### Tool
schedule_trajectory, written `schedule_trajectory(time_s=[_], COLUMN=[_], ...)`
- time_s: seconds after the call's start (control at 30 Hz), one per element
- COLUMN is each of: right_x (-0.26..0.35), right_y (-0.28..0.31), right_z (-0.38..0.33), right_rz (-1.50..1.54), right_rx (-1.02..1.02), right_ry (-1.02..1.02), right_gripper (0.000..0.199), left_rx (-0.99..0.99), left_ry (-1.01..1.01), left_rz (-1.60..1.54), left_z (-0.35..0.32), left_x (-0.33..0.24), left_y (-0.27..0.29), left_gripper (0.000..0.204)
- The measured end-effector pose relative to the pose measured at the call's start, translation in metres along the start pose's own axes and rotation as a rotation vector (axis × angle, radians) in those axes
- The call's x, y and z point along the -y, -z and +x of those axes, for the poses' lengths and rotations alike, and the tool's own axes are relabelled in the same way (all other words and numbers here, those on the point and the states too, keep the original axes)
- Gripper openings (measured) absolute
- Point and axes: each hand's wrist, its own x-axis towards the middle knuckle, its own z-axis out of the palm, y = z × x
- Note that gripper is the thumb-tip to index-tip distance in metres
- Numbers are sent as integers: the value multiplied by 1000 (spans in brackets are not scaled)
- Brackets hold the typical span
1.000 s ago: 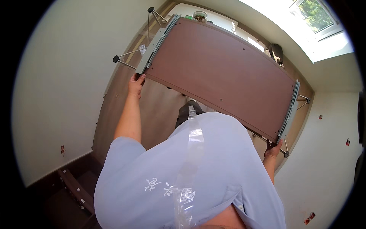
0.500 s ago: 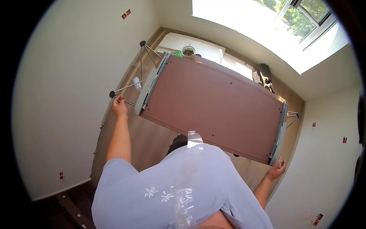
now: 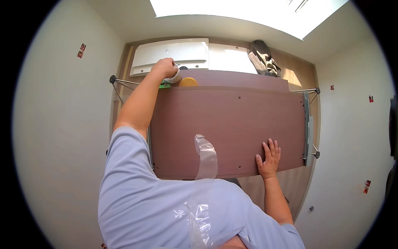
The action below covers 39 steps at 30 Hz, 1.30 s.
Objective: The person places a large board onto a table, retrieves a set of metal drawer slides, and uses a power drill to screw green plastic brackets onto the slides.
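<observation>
A brown furniture panel (image 3: pixel 224 128) lies across the space in front of me, with small holes in its face. At its far left corner my left hand (image 3: pixel 165 67) reaches to a clear round tub (image 3: pixel 174 76) of small brownish pieces. Its fingers go in at the rim, and their tips are hidden. My right hand (image 3: pixel 269 159) rests flat, fingers spread, on the panel's near right part. A metal slide rail (image 3: pixel 307 128) runs along the panel's right end; the left rail is mostly behind my left arm.
Beside the tub are a yellow round lid (image 3: pixel 188 81) and a green item (image 3: pixel 165 85). White panels (image 3: pixel 172 54) and a dark bundle (image 3: pixel 265 58) lie along the far wall. Thin metal legs with round black feet (image 3: pixel 112 79) stick out at both ends. Clear film (image 3: pixel 207 159) hangs over the near panel edge.
My left hand has gone from the metal leg at the left to the tub. My right hand has left the right end and now lies on the panel. The view has turned.
</observation>
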Motion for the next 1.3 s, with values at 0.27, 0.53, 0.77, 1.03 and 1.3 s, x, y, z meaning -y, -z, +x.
schedule_trajectory(time_s=[0.27, 0.53, 0.77, 1.03, 1.3], right_x=[-3, -2, 2, -1, -1], right_y=[-3, -2, -4, -7, -7], right_z=[0, 2, 2, 1, 2], right_rz=[-32, -33, -37, -77, -95], right_rx=[15, 27, 18, 27, 43], right_ry=[-35, -20, -21, -2, -13], right_gripper=[58, 58, 58, 57, 58], left_rx=[167, -203, -71, 114, -193], left_ry=[12, -517, -1077, -1184, -39], left_rz=[400, 209, 332, -279, -621], left_z=[29, -67, -204, -197, 8], left_x=[-8, -30, -73, -53, 167], left_y=[-52, 14, 4, 12, -36], left_gripper=[36, 19, 6, 33, 84])
